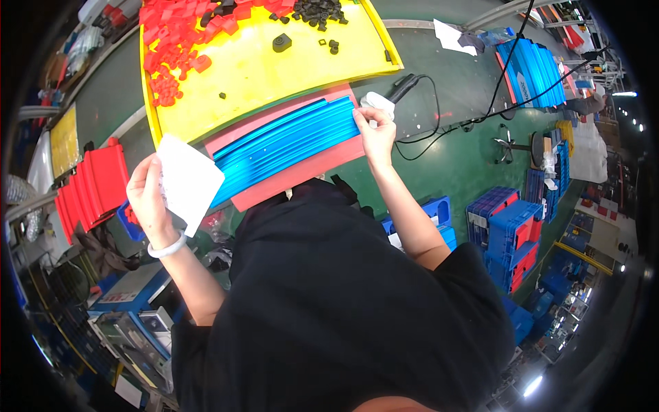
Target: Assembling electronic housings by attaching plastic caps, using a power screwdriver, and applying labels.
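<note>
A long blue ribbed strip, glossy like metal, lies slantwise before me on a pinkish-red board. At its right end, my right hand pinches the edge between thumb and fingers. My left hand, with a white band at the wrist, grips a white sheet by its left side. The sheet's lower right edge overlaps the strip's left end; whether it is paper or cloth I cannot tell. Just beyond my right hand lies a white and black corded device, partly hidden by the fingers.
A yellow tray with many red and black small parts stands beyond the board. Red panels are stacked at left. More blue ribbed pieces lie at far right, with black cables nearby. Blue crates stand on the right-hand floor.
</note>
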Tool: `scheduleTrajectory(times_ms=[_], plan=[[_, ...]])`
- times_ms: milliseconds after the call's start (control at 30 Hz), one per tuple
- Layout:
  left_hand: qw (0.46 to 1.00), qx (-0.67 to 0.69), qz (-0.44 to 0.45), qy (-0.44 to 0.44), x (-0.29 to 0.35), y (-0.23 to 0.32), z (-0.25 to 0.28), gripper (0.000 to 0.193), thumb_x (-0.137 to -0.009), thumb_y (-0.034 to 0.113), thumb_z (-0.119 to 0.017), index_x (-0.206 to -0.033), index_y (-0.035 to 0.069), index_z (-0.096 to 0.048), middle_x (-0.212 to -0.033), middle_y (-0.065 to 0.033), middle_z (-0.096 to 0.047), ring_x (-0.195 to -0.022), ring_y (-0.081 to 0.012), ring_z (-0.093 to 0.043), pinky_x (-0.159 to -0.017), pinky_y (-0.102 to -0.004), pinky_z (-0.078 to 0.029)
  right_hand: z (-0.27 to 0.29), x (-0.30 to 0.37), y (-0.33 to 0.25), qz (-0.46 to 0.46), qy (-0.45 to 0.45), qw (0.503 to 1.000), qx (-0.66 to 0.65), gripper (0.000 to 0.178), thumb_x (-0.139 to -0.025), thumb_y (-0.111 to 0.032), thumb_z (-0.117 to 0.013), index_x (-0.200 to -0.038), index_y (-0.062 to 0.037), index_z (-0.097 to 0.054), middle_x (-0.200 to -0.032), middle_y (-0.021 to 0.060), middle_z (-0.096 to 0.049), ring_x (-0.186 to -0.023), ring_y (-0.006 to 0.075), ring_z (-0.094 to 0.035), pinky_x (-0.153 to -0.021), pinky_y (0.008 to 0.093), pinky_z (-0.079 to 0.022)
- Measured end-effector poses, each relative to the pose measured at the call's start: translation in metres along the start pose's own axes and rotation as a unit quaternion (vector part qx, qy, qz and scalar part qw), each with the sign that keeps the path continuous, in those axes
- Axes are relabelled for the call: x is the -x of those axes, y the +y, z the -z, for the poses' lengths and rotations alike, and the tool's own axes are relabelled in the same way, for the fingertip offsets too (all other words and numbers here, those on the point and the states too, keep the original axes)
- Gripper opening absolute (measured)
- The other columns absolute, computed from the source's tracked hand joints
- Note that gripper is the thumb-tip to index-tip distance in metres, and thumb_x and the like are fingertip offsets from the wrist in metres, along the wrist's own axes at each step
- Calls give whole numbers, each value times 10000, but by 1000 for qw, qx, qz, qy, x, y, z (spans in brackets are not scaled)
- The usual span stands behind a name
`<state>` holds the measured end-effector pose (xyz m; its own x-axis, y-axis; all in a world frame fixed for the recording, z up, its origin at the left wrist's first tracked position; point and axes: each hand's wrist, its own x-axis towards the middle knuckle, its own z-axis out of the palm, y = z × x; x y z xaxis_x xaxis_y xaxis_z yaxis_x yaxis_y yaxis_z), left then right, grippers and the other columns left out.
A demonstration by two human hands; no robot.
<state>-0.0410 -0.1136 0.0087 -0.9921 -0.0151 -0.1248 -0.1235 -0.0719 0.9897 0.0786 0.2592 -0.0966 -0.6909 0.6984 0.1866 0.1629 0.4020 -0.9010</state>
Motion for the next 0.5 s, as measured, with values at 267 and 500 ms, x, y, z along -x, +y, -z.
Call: scheduleTrajectory(times_ms=[267, 500], plan=[[980, 48, -43, 188, -9, -11, 69, 183, -841, 79, -608, -966, -54, -626, -891, -99, -650, -783, -142, -603, -719, -235, -473, -3, 3, -5, -227, 20, 952, -204, 181, -769, -96, -704, -922, -1, -682, -891, 56, -658, -830, 110, -576, -783, 245, -440], [949, -6, -16, 316, 13, -108, 126, 235, -857, 123, -585, -1023, -40, -613, -930, -74, -634, -833, -142, -585, -757, -265, -468, 0, -5, 19, -239, -42, 935, -258, 346, -821, -202, -649, -1126, -52, -586, -1082, 27, -591, -1014, 128, -529, -856, 296, -410]])
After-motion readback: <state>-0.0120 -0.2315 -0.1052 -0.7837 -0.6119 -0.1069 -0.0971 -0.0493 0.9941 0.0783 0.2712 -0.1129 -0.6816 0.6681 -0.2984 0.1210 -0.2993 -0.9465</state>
